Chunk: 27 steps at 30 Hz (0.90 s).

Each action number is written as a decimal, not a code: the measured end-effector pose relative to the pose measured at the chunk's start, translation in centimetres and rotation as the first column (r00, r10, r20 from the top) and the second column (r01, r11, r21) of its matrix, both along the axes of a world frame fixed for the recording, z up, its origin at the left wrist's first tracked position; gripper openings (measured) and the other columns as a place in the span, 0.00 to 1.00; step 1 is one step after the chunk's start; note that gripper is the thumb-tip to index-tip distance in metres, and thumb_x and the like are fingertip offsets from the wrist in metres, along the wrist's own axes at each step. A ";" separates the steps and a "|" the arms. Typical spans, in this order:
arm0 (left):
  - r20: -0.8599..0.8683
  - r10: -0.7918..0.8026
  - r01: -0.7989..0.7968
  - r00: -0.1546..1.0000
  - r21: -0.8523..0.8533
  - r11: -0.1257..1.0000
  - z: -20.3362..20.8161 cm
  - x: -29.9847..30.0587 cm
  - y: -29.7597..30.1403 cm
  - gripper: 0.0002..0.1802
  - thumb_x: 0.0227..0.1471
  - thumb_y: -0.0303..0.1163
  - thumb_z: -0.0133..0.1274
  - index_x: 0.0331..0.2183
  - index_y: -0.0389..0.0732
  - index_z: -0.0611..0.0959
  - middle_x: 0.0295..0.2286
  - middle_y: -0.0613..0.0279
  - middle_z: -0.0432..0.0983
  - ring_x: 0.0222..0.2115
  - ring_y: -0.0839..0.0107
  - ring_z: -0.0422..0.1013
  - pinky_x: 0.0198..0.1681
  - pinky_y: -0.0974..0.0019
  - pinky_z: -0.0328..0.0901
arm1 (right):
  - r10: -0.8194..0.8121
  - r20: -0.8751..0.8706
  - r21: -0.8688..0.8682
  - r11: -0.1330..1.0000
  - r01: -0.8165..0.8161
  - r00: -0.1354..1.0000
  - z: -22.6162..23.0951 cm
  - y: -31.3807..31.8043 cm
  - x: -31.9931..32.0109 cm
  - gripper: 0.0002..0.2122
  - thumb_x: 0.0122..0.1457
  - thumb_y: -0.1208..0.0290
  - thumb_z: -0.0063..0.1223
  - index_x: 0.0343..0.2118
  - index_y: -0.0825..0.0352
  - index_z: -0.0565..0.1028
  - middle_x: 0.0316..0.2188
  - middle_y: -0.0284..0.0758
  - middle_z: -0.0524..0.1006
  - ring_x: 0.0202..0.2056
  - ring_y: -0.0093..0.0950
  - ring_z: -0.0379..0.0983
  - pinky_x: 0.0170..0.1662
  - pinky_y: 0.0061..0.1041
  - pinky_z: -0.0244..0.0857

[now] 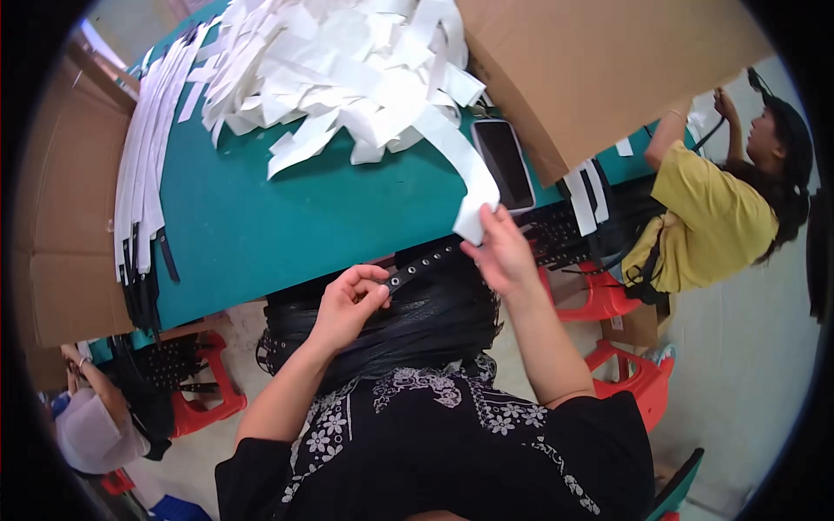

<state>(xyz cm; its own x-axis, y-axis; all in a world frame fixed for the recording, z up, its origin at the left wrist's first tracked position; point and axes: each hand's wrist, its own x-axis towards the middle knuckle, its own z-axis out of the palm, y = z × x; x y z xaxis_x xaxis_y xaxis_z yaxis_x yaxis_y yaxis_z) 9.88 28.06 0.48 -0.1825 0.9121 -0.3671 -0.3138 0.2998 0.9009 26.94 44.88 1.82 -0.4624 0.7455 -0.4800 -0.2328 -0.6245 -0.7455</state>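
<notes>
My left hand [349, 302] pinches the end of a black belt [413, 270] with a row of metal eyelets. The belt slants up to the right, just off the table's near edge. A white paper strip [470, 165] hangs from the large heap of white strips [347, 61], and the fingers of my right hand [502, 252] are closed on its near end. Part of the belt passes out of sight near that hand. Below both hands, a thick bundle of black belts [382, 326] lies across my lap.
The green table [252, 221] bears a phone [504, 165] and a row of white-wrapped belts [152, 156]. Cardboard boxes stand at right [599, 78] and left [74, 217]. Red stools [599, 293] flank me. A person in yellow [721, 217] works at right, another [95, 421] sits at lower left.
</notes>
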 end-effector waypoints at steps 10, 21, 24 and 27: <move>-0.141 0.069 -0.030 0.988 0.264 0.964 1.3 -1.6 -7.0 0.17 0.44 0.16 0.49 0.40 0.30 0.72 0.33 0.52 0.75 0.34 0.71 0.72 0.37 0.72 0.66 | -0.090 0.082 -0.066 0.993 0.096 0.993 0.1 -4.4 -3.0 0.15 0.55 0.55 0.44 0.44 0.49 0.65 0.44 0.21 0.66 0.51 0.23 0.55 0.53 0.46 0.35; 0.417 -0.155 0.198 0.895 -0.061 0.978 4.0 -1.3 1.1 0.24 0.44 0.20 0.47 0.45 0.33 0.61 0.32 0.55 0.70 0.31 0.69 0.71 0.33 0.73 0.66 | 0.164 -0.304 0.232 0.968 -0.094 0.939 0.8 -7.2 -7.5 0.09 0.58 0.70 0.41 0.40 0.67 0.66 0.35 0.31 0.71 0.36 0.20 0.68 0.42 0.22 0.61; 0.420 -0.076 0.121 0.904 -0.082 0.989 2.5 -1.5 2.2 0.23 0.43 0.17 0.41 0.45 0.35 0.62 0.26 0.62 0.66 0.18 0.79 0.62 0.19 0.80 0.58 | 0.086 -0.255 0.217 0.976 -0.029 0.963 2.5 -6.0 -7.9 0.08 0.58 0.68 0.42 0.38 0.66 0.66 0.33 0.30 0.72 0.35 0.19 0.68 0.41 0.22 0.60; 0.386 0.187 -0.172 0.903 -0.073 0.982 2.2 -2.5 0.6 0.19 0.43 0.18 0.37 0.41 0.37 0.67 0.20 0.70 0.63 0.12 0.86 0.50 0.14 0.81 0.46 | -0.004 -0.174 0.246 0.968 0.047 0.985 2.0 -4.5 -7.6 0.07 0.58 0.68 0.42 0.37 0.64 0.67 0.33 0.30 0.72 0.36 0.18 0.67 0.42 0.20 0.58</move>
